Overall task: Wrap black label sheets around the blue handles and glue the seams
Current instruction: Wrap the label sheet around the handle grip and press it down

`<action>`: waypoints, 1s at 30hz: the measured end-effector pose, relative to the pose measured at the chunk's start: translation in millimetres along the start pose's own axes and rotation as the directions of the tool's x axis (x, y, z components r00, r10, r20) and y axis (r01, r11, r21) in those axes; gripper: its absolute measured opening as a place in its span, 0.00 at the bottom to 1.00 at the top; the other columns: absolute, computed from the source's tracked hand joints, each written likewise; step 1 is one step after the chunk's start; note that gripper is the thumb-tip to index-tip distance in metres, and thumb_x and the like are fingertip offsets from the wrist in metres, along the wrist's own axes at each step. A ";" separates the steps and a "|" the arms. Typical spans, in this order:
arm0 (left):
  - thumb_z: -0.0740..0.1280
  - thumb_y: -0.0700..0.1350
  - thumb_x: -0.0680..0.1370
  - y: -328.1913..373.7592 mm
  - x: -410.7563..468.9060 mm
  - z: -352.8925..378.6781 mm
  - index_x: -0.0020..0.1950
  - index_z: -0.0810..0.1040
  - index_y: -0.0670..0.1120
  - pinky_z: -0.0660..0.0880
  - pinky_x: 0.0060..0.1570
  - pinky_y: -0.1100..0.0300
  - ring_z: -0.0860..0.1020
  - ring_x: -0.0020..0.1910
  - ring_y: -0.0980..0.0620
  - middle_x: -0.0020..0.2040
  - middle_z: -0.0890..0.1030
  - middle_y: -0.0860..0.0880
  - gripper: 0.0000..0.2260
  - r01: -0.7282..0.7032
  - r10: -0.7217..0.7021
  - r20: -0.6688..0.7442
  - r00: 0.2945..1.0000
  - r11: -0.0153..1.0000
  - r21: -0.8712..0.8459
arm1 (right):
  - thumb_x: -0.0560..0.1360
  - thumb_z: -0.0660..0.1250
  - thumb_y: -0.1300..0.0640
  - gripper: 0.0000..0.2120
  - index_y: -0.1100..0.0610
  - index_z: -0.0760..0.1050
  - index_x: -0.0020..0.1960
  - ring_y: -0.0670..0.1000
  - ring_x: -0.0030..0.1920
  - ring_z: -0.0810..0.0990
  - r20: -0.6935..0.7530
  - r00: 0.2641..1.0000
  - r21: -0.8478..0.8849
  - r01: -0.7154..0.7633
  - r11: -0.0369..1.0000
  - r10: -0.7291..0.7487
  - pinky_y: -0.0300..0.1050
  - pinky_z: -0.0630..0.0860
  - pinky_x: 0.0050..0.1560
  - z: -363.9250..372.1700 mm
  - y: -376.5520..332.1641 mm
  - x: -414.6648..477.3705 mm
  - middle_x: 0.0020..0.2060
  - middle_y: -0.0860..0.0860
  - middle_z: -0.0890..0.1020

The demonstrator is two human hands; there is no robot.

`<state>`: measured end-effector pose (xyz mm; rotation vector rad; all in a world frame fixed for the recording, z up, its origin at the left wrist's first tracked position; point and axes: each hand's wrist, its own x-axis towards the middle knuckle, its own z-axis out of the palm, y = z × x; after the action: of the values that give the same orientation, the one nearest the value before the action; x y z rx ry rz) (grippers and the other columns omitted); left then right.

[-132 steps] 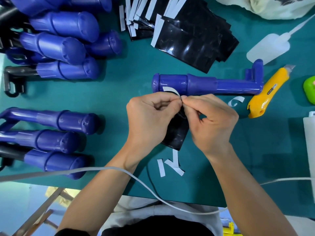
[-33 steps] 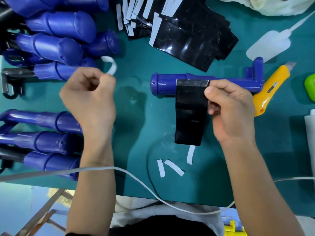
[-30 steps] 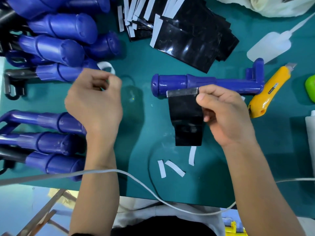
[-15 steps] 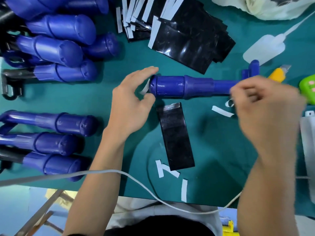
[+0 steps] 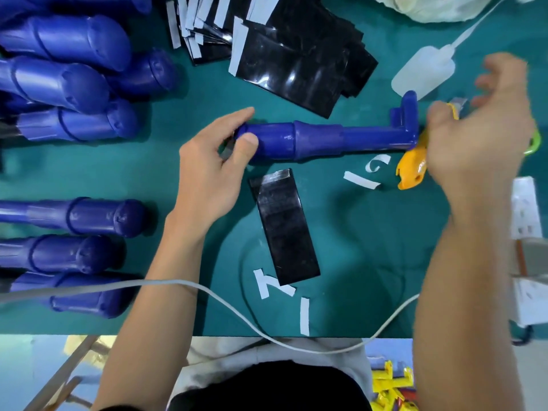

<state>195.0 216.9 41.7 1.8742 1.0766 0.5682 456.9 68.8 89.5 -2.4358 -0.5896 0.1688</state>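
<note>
Pinching the rounded butt end of the blue handle point(image 5: 320, 140), the thumb point(image 5: 249, 143) and forefinger of the left hand point(image 5: 210, 176) close on it from below and above, the other fingers loosely curled behind. That handle lies crosswise on the green mat point(image 5: 166, 173), its bracketed far end reaching the right hand point(image 5: 480, 129), which is motion-blurred, its fingers half curled and spread; whether it has hold of anything cannot be told. Partly under that hand lies a yellow utility knife point(image 5: 410, 170). Just below the handle, apart from it, one black label sheet point(image 5: 284, 226) lies flat and tilted, a shiny strip along its top edge. White backing strips point(image 5: 361, 180) are scattered near it. Beyond the handle sits a fanned stack of black label sheets point(image 5: 296, 63), with a translucent squeeze bottle point(image 5: 424, 72) to its right. More blue handles point(image 5: 65, 84) are heaped at the left, and a white cable point(image 5: 207, 292) crosses the left forearm
</note>
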 end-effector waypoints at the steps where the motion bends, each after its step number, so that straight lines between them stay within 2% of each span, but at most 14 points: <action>1: 0.68 0.51 0.81 0.3 -0.5 0.5 0.72 0.79 0.52 0.72 0.65 0.69 0.78 0.63 0.65 0.64 0.81 0.60 0.19 0.013 -0.013 0.026 1.000 1.000 0.026 | 0.75 0.67 0.51 0.28 0.53 0.69 0.75 0.45 0.55 0.74 0.041 0.999 0.031 -0.024 0.999 0.023 0.42 0.72 0.61 6.1 -5.5 10.7 0.63 0.45 0.76; 3: 0.70 0.52 0.78 1.4 -1.6 1.1 0.74 0.76 0.53 0.74 0.65 0.65 0.77 0.63 0.64 0.64 0.79 0.62 0.23 0.030 -0.033 0.072 0.997 0.999 0.043 | 0.76 0.67 0.54 0.25 0.54 0.72 0.73 0.50 0.59 0.77 0.110 0.993 0.037 -0.043 0.998 0.038 0.43 0.70 0.62 16.0 -9.9 25.9 0.65 0.48 0.80; 5: 0.71 0.51 0.77 2.7 0.3 -0.8 0.72 0.78 0.53 0.75 0.64 0.61 0.78 0.61 0.61 0.62 0.79 0.63 0.23 0.022 -0.025 0.105 0.994 0.999 0.024 | 0.77 0.64 0.55 0.18 0.57 0.77 0.66 0.57 0.58 0.78 0.087 0.996 -0.034 0.006 0.999 -0.003 0.43 0.68 0.55 21.7 -12.1 32.5 0.60 0.54 0.83; 7: 0.75 0.48 0.75 1.9 3.0 -4.0 0.68 0.80 0.54 0.73 0.60 0.68 0.78 0.57 0.62 0.60 0.80 0.63 0.21 0.002 -0.005 0.122 0.993 1.000 0.017 | 0.76 0.63 0.55 0.14 0.58 0.79 0.60 0.58 0.54 0.78 0.000 0.997 -0.073 0.076 0.994 -0.076 0.44 0.69 0.52 21.2 -14.3 31.4 0.55 0.55 0.84; 10: 0.81 0.42 0.68 -1.0 2.9 -8.8 0.60 0.82 0.56 0.68 0.54 0.77 0.77 0.51 0.67 0.55 0.82 0.62 0.22 -0.033 0.033 0.108 0.994 0.999 -0.005 | 0.77 0.64 0.57 0.11 0.59 0.79 0.57 0.51 0.49 0.80 -0.200 0.957 0.212 0.252 0.944 -0.210 0.48 0.76 0.52 15.5 -18.1 15.8 0.48 0.50 0.83; 12: 0.82 0.39 0.65 -2.5 1.5 -6.9 0.58 0.83 0.57 0.68 0.56 0.77 0.77 0.53 0.67 0.56 0.81 0.63 0.25 -0.031 0.033 0.077 0.997 0.999 -0.018 | 0.79 0.64 0.61 0.10 0.62 0.75 0.59 0.52 0.49 0.80 -0.226 0.950 0.517 0.303 0.801 -0.213 0.54 0.80 0.49 15.6 -18.7 -3.9 0.48 0.50 0.80; 14: 0.83 0.36 0.63 -1.5 0.3 -0.6 0.57 0.83 0.56 0.68 0.61 0.74 0.78 0.57 0.64 0.57 0.80 0.64 0.28 -0.045 0.045 0.015 0.999 0.999 -0.005 | 0.80 0.64 0.62 0.12 0.63 0.73 0.62 0.55 0.49 0.82 -0.081 0.991 0.794 0.129 0.594 -0.107 0.56 0.84 0.46 16.5 -24.5 -23.6 0.50 0.53 0.79; 16: 0.81 0.33 0.62 0.9 -1.0 6.7 0.58 0.84 0.52 0.68 0.64 0.69 0.76 0.60 0.62 0.58 0.80 0.64 0.28 -0.099 0.101 -0.043 0.994 0.995 0.032 | 0.78 0.65 0.62 0.09 0.58 0.76 0.59 0.57 0.44 0.81 0.080 0.992 0.871 -0.020 0.490 -0.102 0.52 0.84 0.39 19.6 -33.0 -34.3 0.47 0.54 0.80; 18: 0.79 0.31 0.63 3.8 -0.2 11.9 0.63 0.83 0.48 0.67 0.67 0.67 0.75 0.62 0.58 0.59 0.79 0.59 0.29 -0.138 0.144 -0.069 0.987 0.987 0.086 | 0.73 0.68 0.63 0.09 0.54 0.77 0.53 0.55 0.38 0.77 0.154 0.971 0.826 -0.026 0.562 -0.181 0.47 0.77 0.35 25.8 -39.1 -37.4 0.41 0.53 0.79; 21: 0.76 0.32 0.66 7.3 2.7 12.7 0.71 0.78 0.48 0.67 0.67 0.66 0.75 0.63 0.53 0.62 0.76 0.56 0.34 -0.137 0.141 -0.029 0.990 0.984 0.117 | 0.69 0.69 0.65 0.13 0.49 0.77 0.48 0.43 0.35 0.74 0.209 0.949 0.781 -0.016 0.625 -0.237 0.37 0.71 0.37 34.7 -43.0 -44.0 0.34 0.39 0.79; 23: 0.77 0.36 0.68 6.8 4.5 8.3 0.72 0.77 0.51 0.67 0.68 0.66 0.75 0.65 0.53 0.64 0.75 0.57 0.33 -0.121 0.121 0.012 0.993 0.989 0.088 | 0.68 0.68 0.64 0.13 0.47 0.78 0.47 0.41 0.37 0.74 0.225 0.953 0.810 -0.067 0.583 -0.204 0.35 0.70 0.39 37.2 -43.0 -47.8 0.35 0.38 0.79; 25: 0.78 0.43 0.70 2.6 7.4 1.9 0.73 0.76 0.55 0.65 0.67 0.71 0.75 0.66 0.56 0.66 0.77 0.59 0.32 -0.084 0.082 0.036 0.996 0.994 0.065 | 0.68 0.67 0.61 0.12 0.46 0.80 0.47 0.46 0.39 0.74 0.247 0.956 0.842 -0.132 0.523 -0.155 0.40 0.70 0.41 37.8 -40.7 -47.2 0.38 0.40 0.80; 27: 0.76 0.47 0.71 -1.0 9.1 -2.5 0.75 0.73 0.58 0.67 0.63 0.71 0.77 0.60 0.57 0.65 0.77 0.66 0.32 -0.044 0.038 0.066 0.997 0.994 0.102 | 0.71 0.66 0.60 0.11 0.51 0.80 0.52 0.52 0.40 0.74 0.308 0.941 0.869 -0.217 0.445 -0.143 0.45 0.70 0.37 37.7 -36.6 -44.9 0.42 0.45 0.81; 30: 0.74 0.45 0.74 -4.7 9.8 -4.9 0.76 0.66 0.61 0.69 0.60 0.66 0.77 0.55 0.50 0.61 0.74 0.71 0.34 -0.033 0.020 0.103 0.994 0.991 0.126 | 0.76 0.64 0.63 0.13 0.55 0.75 0.60 0.53 0.35 0.76 0.382 0.912 0.873 -0.301 0.385 -0.152 0.41 0.67 0.31 37.9 -31.6 -43.2 0.44 0.48 0.82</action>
<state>194.4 228.6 39.8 2.0090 1.0430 0.4226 396.9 92.2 77.3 -1.2637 -0.3671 0.8389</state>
